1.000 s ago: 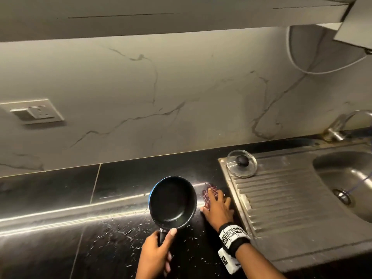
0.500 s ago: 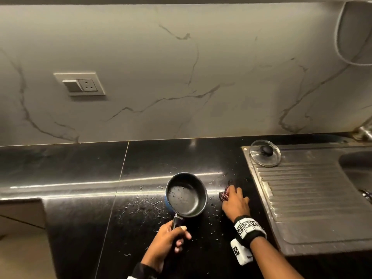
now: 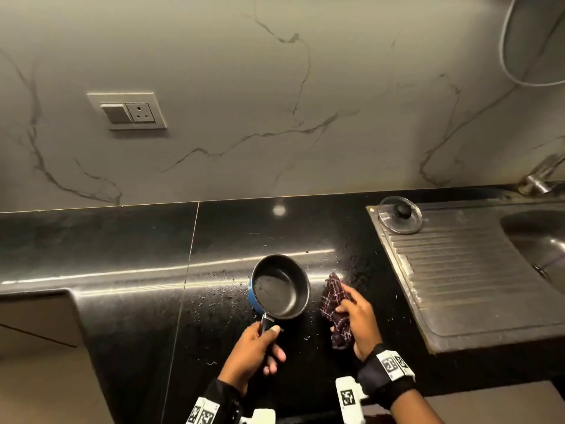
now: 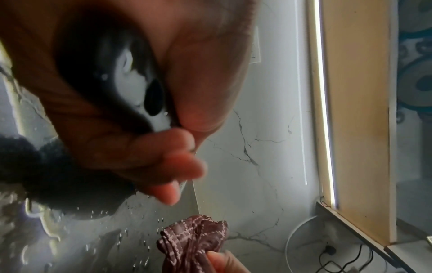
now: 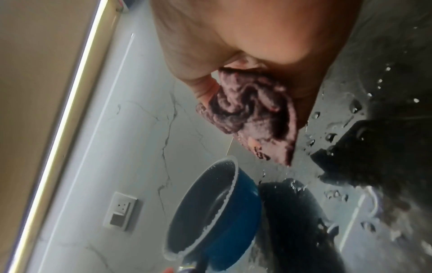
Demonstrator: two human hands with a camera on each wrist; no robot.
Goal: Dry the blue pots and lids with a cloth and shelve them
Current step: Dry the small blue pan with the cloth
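The left hand (image 3: pixel 255 351) grips the handle of the wet blue pot (image 3: pixel 279 287). Right of the pot, the right hand (image 3: pixel 357 321) now clutches the checked cloth (image 3: pixel 334 304), lifted off the counter (image 3: pixel 122 240); wiping can begin. Beyond the pot, the glass lid (image 3: pixel 400 215) waits on the drainboard (image 3: pixel 474 286).

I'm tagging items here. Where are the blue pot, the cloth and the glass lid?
blue pot (image 3: pixel 279 289): head view, dark inner base.
cloth (image 3: pixel 336 296): head view, checked upper fold.
glass lid (image 3: pixel 401 210): head view, black knob.

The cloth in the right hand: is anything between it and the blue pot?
Nothing visible. The cloth in the right hand is beside the blue pot, which the left hand holds by its handle; only wet countertop shows between.
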